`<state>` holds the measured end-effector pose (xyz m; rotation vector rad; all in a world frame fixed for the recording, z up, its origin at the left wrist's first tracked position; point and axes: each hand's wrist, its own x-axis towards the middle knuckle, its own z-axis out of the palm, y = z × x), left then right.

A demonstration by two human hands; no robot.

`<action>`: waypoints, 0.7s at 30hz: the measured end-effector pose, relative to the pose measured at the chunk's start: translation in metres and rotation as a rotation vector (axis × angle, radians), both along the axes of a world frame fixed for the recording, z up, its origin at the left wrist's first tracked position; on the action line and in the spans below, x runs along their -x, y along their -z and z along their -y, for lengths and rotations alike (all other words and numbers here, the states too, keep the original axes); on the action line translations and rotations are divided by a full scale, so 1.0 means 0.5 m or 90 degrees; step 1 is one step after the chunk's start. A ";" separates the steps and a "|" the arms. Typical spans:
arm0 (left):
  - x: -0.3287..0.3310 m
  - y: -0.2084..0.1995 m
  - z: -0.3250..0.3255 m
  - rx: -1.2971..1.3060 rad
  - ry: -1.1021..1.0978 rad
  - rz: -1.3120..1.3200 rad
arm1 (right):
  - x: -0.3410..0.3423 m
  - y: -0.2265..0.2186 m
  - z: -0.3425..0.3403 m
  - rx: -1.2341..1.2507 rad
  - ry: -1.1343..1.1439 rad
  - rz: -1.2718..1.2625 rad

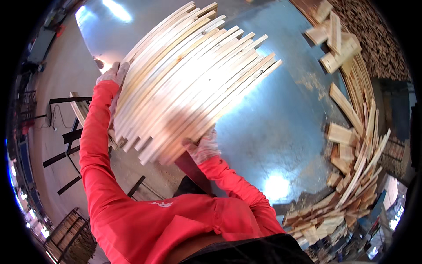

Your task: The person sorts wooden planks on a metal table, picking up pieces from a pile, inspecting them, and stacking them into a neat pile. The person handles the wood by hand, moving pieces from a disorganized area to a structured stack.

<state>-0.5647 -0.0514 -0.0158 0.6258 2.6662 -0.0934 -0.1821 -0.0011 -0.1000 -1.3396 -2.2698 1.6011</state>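
A broad bundle of pale wooden strips [193,75] lies side by side in front of me, slanting from the near left to the far right. Its ends are uneven at both sides. My left hand [113,74], in a light glove, presses against the bundle's far left edge with the fingers partly hidden behind the wood. At the near right edge my right hand [203,146], also gloved and slightly blurred, grips the outermost strips, thumb on top. Between them the hands clasp the bundle, part of which reaches past the near left edge of the shiny metal table [250,145].
Loose wooden offcuts [343,134] and thin slats [362,163] pile along the table's right edge. More short blocks [338,44] sit at the far right, beside a large stack of wood [369,31]. A black metal frame [70,149] stands on the floor at left.
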 end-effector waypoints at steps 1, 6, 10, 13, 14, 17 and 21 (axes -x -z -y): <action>0.043 0.017 0.018 -0.073 0.019 -0.052 | 0.061 -0.021 -0.011 0.042 -0.019 0.018; 0.356 0.062 0.054 -0.045 0.065 -0.188 | 0.348 -0.052 -0.030 0.108 -0.070 -0.040; 0.465 0.119 -0.034 -0.072 -0.052 -0.244 | 0.465 -0.015 -0.064 0.094 -0.079 -0.089; 0.458 0.210 -0.027 -0.099 0.167 -0.256 | 0.477 0.014 -0.078 0.087 -0.104 -0.083; 0.426 0.219 -0.060 -0.129 0.235 -0.272 | 0.486 0.003 -0.095 0.058 -0.166 -0.082; 0.221 0.197 -0.117 -0.178 0.412 -0.326 | 0.369 -0.063 -0.180 -0.002 -0.324 -0.093; 0.052 0.132 -0.100 -0.108 0.446 -0.418 | -0.037 -0.078 -0.201 -0.404 -0.187 -0.215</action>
